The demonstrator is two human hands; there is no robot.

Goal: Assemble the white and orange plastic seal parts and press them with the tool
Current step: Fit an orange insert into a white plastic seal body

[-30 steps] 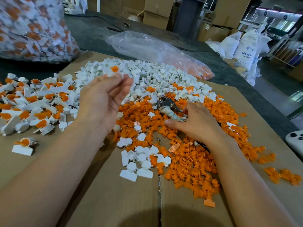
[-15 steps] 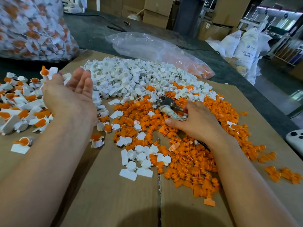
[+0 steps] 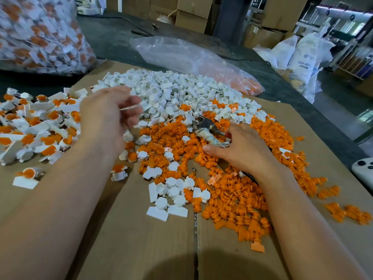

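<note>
Cardboard sheet: brown paperboard, matt, slightly fibrous; white parts: moulded plastic, smooth, low sheen; one white part edge-on in the left hand fingers, blurred, finish not readable; orange parts: plastic, smooth, faint gloss on the ribs; tool: grey metal head, dull shine; handle wrapped in grubby whitish tape or cloth, cannot tell which; clear bag: thin plastic film, glossy, crinkled; tabletop: dark, matt, rough, felt-like; sacks: white, matt; boxes: cardboard, matt.
</note>
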